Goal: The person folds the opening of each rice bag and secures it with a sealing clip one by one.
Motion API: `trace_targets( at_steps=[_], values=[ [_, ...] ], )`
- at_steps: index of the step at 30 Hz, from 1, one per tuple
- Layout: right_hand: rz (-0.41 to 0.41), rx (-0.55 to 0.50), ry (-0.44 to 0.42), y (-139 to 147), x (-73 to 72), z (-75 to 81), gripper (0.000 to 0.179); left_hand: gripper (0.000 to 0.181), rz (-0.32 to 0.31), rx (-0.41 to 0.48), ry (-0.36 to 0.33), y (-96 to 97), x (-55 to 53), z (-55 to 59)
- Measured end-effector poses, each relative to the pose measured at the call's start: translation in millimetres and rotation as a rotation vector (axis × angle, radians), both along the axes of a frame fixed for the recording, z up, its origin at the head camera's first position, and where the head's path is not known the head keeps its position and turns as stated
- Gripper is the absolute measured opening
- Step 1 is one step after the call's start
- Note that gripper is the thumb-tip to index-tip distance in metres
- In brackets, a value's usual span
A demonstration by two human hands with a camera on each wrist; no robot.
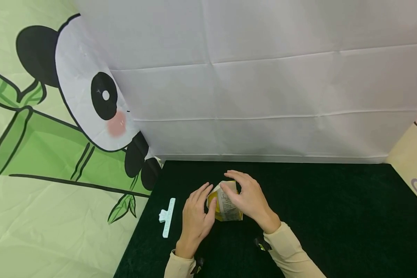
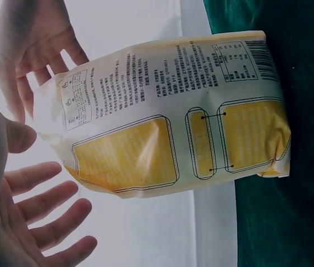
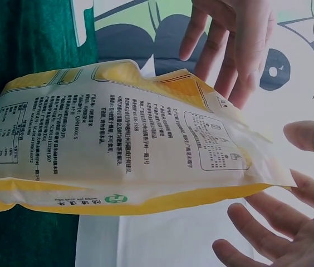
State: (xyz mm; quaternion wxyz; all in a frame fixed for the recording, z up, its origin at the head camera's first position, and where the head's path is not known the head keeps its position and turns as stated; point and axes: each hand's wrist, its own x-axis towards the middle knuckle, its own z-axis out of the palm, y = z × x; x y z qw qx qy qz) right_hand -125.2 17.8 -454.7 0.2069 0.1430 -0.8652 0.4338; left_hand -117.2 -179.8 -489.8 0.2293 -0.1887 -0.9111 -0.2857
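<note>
A yellow and white printed food bag [image 1: 229, 206] stands upright on the dark green table. Its top end looks flattened and creased in the left wrist view. My left hand [image 1: 196, 220] is at the bag's left side, with loosely bent, spread fingers; in the left wrist view the thumb is apart from the other fingers. On the other side, my right hand [image 1: 250, 199] is near the bag's top, thumb and fingers spread apart. Some right fingertips pass behind the bag's top edge in the right wrist view, so whether they touch it I cannot tell.
Left of the left hand, a pale blue bag clip [image 1: 167, 219] lies on the green tabletop [image 1: 333, 224]. A white cloth [image 1: 264, 92] hangs behind the table. A panda-printed sheet [image 1: 80, 96] hangs at the left.
</note>
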Motion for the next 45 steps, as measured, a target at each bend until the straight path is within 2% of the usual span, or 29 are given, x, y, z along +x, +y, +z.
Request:
trace_targets(
  at_steps=[16,28,38,45],
  values=[
    [0.013,-0.03,-0.013,-3,-2.9,-3.1,0.037,0.035,0.0,0.019,0.009,-1.5,-8.2,2.9],
    [0.011,-0.042,-0.018,-6,-6.9,-4.4,0.024,0.033,-0.01,0.026,0.026,0.4,-14.0,4.7],
    [0.014,-0.066,-0.052,-7,-6.5,-3.6,0.024,0.03,-0.03,0.037,0.044,2.4,-16.4,3.8],
    [0.021,-0.067,-0.03,-7,-7.6,-5.2,0.019,0.027,-0.041,0.037,0.054,2.8,-16.6,3.8]
  ],
)
